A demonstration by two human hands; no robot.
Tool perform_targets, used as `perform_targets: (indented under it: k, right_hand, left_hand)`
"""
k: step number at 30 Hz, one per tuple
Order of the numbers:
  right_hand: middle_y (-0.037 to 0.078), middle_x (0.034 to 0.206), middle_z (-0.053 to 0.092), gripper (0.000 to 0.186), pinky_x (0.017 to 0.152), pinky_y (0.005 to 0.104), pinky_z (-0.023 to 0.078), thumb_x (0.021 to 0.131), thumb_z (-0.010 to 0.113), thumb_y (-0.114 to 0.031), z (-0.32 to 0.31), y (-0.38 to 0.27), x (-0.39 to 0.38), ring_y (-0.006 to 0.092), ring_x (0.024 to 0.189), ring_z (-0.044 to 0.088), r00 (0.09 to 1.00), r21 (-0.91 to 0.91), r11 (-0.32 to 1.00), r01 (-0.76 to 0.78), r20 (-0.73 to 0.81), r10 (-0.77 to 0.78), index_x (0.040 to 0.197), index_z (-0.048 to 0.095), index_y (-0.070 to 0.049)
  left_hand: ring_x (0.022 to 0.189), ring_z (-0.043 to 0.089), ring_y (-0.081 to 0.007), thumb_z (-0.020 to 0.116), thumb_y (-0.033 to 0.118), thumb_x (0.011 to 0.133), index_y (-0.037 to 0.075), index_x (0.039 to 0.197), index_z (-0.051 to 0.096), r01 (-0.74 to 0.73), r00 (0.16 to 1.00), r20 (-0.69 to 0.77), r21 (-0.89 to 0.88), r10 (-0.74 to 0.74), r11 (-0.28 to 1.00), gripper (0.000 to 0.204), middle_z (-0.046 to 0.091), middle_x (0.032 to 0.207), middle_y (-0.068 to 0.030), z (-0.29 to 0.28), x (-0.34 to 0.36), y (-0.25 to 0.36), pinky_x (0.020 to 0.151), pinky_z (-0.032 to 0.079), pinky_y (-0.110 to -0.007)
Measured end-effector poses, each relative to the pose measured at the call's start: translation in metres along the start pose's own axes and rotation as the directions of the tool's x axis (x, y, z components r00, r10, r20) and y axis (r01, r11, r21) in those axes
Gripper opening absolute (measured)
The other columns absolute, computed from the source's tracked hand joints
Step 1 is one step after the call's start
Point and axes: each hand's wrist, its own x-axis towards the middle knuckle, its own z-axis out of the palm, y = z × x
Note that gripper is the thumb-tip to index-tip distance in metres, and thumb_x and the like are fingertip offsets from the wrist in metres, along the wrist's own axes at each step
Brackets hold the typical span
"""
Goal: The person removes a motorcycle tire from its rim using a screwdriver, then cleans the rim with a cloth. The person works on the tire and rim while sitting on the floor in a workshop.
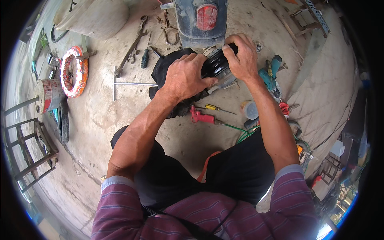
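Both hands are on a shiny black ridged part [216, 64] in front of me, whose exact kind I cannot make out. My left hand [187, 75] is curled over its left end, thumb pointing right. At the upper right end, my right hand [242, 56] is wrapped round it, thumb over the top. Just beyond stands a dusty dark mudguard [201, 24] with a red reflector [207, 17]. Some crumpled black material [160, 71] lies beside and below my left hand. Light metal pieces show under the part, mostly hidden.
Left on the concrete floor lie a T-handle wrench [132, 83], a large spanner [130, 52] and a screwdriver [145, 59]. Nearer me are a red air gun [202, 117] with a green hose and a yellow screwdriver [214, 107]. A teal power drill [272, 76] lies right.
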Motion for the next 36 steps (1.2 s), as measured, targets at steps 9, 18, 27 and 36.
perform_targets:
  k: [9,18,27,36]
  right_hand:
    - [0.015,0.105,0.070,0.026,0.094,0.0499,0.047,0.094,0.069,-0.026,0.010,-0.007,0.002,0.0399,0.105,0.063,0.997,-0.066,0.996,0.057,-0.047,-0.060,0.103,0.070,-0.002]
    - [0.006,0.103,0.073,0.019,0.098,0.0483,0.046,0.090,0.070,-0.027,0.010,0.000,0.002,0.0333,0.106,0.066,0.997,-0.071,0.997,0.019,-0.080,-0.025,0.096,0.075,-0.011]
    - [0.006,0.103,0.074,0.019,0.095,0.0472,0.047,0.089,0.070,-0.028,0.013,-0.004,0.003,0.0333,0.105,0.066,0.996,-0.067,0.998,0.003,-0.087,-0.009,0.094,0.075,-0.011]
    - [0.006,0.100,0.073,0.018,0.094,0.0461,0.048,0.089,0.069,-0.028,0.011,0.004,0.003,0.0338,0.102,0.065,0.994,-0.051,0.999,0.017,-0.109,-0.023,0.092,0.075,-0.011]
  left_hand:
    - [0.111,0.074,-0.0423,0.085,0.034,0.091,0.010,0.142,0.065,0.162,0.985,-0.091,0.233,-0.144,0.959,0.060,0.075,0.119,-0.0190,0.047,-0.042,-0.142,0.099,0.059,-0.051]
    - [0.084,0.073,-0.0246,0.082,0.023,0.096,0.003,0.105,0.074,0.429,0.903,0.128,-0.281,-0.410,0.858,0.023,0.076,0.086,-0.0101,-0.043,-0.035,-0.083,0.076,0.056,-0.039]
    - [0.098,0.072,-0.0395,0.085,0.012,0.091,0.001,0.116,0.073,-0.100,0.966,-0.258,-0.353,0.005,0.930,0.030,0.071,0.107,-0.0193,0.001,-0.012,-0.004,0.087,0.057,-0.042]
    - [0.108,0.068,-0.0406,0.089,0.016,0.089,0.006,0.117,0.068,0.055,0.974,-0.199,-0.243,-0.105,0.969,0.036,0.065,0.114,-0.0173,0.036,-0.021,-0.038,0.088,0.057,-0.048]
